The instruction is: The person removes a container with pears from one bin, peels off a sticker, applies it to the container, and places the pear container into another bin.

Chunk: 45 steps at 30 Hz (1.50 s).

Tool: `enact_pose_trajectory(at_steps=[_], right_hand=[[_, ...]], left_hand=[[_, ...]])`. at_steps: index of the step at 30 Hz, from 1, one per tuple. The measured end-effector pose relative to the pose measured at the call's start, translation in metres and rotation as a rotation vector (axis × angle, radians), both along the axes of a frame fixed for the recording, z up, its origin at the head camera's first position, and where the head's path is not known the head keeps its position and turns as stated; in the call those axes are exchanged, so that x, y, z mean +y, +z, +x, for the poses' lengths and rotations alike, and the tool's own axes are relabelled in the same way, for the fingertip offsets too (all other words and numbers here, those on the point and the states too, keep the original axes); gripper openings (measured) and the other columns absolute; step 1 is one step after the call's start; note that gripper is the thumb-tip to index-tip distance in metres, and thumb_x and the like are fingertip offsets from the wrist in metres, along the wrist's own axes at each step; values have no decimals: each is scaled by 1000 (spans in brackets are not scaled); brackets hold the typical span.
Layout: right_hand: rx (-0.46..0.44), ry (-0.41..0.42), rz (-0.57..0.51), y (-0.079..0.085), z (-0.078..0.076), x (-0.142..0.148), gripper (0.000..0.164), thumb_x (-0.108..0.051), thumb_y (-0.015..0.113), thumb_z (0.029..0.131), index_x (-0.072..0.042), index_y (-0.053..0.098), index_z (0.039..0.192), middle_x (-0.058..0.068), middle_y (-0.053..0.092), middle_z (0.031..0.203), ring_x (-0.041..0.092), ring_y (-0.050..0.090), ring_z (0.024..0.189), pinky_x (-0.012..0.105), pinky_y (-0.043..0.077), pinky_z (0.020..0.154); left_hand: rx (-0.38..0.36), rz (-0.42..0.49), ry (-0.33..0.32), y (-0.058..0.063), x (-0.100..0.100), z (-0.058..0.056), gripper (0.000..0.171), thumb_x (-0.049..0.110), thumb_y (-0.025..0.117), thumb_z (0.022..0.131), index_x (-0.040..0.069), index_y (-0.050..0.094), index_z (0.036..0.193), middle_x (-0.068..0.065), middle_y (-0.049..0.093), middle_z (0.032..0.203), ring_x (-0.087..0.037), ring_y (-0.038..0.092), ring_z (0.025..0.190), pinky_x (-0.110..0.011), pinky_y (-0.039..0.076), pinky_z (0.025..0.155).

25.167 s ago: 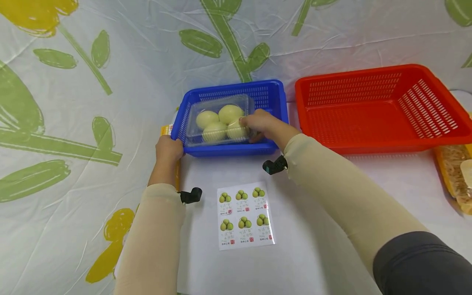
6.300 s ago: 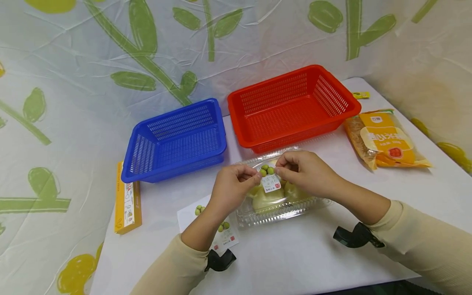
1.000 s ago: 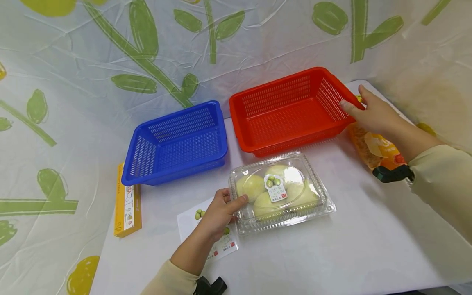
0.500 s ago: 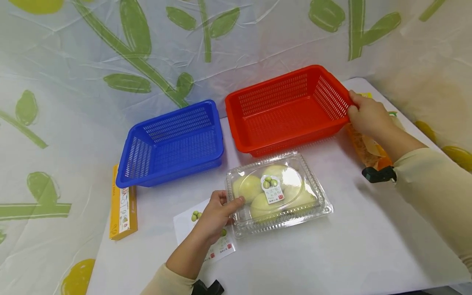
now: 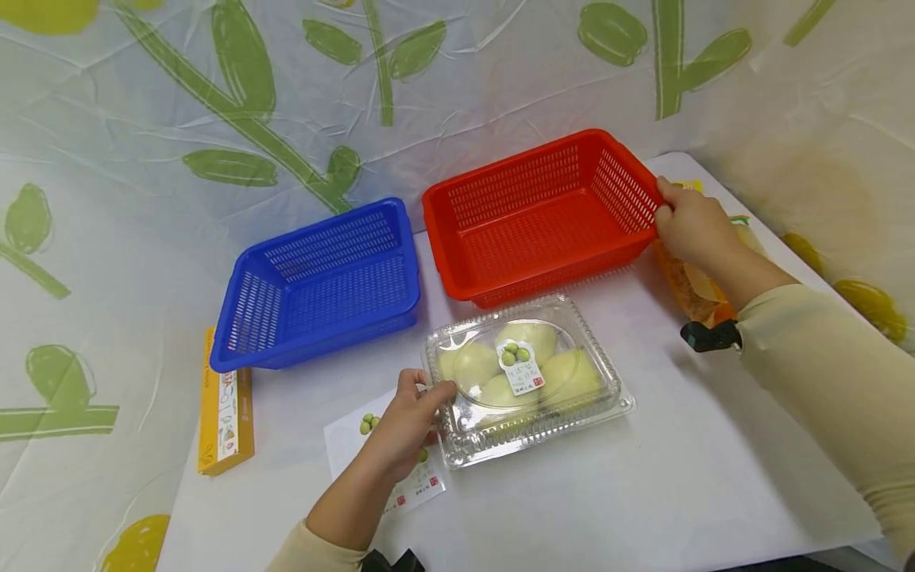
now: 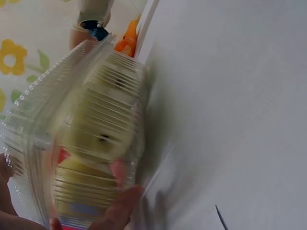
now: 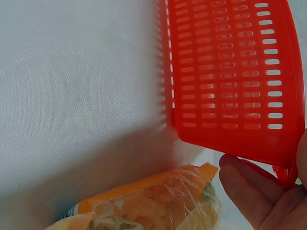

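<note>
In the head view my left hand (image 5: pixel 403 425) grips the left side of a clear plastic clamshell box (image 5: pixel 493 433), thumb on the lid and fingers underneath. Round pale yellow-green fruits (image 5: pixel 572 373) sit inside the box. On its lid is a white label (image 5: pixel 520 373) picturing green fruit. The left wrist view shows the ribbed wall (image 6: pixel 96 120) tilted close over the white table. My right hand (image 5: pixel 696 226) holds the right end rim of a red plastic basket (image 5: pixel 536 274). In the right wrist view its fingers (image 7: pixel 244 184) curl under that rim.
A blue basket (image 5: pixel 343 330) stands left of the red one. A yellow box (image 5: pixel 227 421) lies at the table's left edge. The label sheet (image 5: pixel 346 433) lies partly under my left forearm. An orange food bag (image 5: pixel 689 286) lies below my right wrist.
The clamshell box has left the blue basket, and a label is now on its lid. In the last second my right hand closed on the red basket's rim; the left kept its hold.
</note>
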State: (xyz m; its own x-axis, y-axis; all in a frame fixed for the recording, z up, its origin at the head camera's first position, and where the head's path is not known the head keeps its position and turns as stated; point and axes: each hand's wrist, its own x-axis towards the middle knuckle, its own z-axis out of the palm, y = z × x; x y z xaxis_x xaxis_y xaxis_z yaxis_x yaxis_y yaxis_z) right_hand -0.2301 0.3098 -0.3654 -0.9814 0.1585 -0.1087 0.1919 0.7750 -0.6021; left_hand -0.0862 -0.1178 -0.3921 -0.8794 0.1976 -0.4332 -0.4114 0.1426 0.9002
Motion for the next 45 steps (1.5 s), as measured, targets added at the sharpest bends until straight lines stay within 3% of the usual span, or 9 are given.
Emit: enact_pose_trajectory(at_steps=[7, 12, 25, 31, 38, 45], right_hand=[[8, 1, -3, -4, 0, 2, 59, -23, 28, 106, -16, 9, 161, 30, 25, 159, 47, 44, 111, 42, 41, 68], [5, -1, -5, -6, 0, 3, 59, -23, 28, 106, -18, 8, 161, 30, 25, 159, 47, 44, 111, 42, 41, 68], [-19, -29, -7, -4, 0, 1, 59, -25, 28, 107, -20, 5, 161, 31, 24, 159, 47, 44, 112, 43, 44, 70], [-28, -39, -17, -1, 1, -2, 59, -25, 28, 107, -21, 5, 161, 31, 25, 159, 46, 44, 113, 45, 44, 77], [-29, -37, -1, 1, 2, -2, 59, -25, 27, 107, -19, 5, 161, 31, 25, 158, 47, 44, 115, 51, 43, 84], [-41, -38, -6, 4, 2, -2, 59, -25, 27, 107, -19, 5, 161, 31, 24, 159, 47, 43, 117, 52, 42, 86]], left_hand=[[25, 21, 23, -3, -1, 2, 38, 20, 60, 96, 15, 24, 106, -10, 55, 93, -20, 60, 76, -34, 51, 68], [26, 37, 34, 1, -3, 4, 36, 21, 59, 97, 14, 24, 107, -13, 58, 94, -23, 62, 75, -35, 54, 67], [84, 47, 35, 32, -5, 4, 29, 21, 56, 99, 11, 29, 106, -13, 61, 88, -22, 63, 70, -36, 53, 66], [112, 58, 57, 50, -7, -6, 27, 21, 54, 100, 11, 30, 108, -11, 59, 86, -19, 61, 68, -32, 52, 63], [167, 74, 57, 73, -7, -24, 24, 23, 53, 102, 10, 34, 108, -11, 53, 96, -17, 56, 72, -30, 50, 61], [182, 75, 56, 94, -1, -53, 27, 29, 52, 103, 7, 40, 112, -12, 48, 117, -24, 56, 88, -35, 51, 75]])
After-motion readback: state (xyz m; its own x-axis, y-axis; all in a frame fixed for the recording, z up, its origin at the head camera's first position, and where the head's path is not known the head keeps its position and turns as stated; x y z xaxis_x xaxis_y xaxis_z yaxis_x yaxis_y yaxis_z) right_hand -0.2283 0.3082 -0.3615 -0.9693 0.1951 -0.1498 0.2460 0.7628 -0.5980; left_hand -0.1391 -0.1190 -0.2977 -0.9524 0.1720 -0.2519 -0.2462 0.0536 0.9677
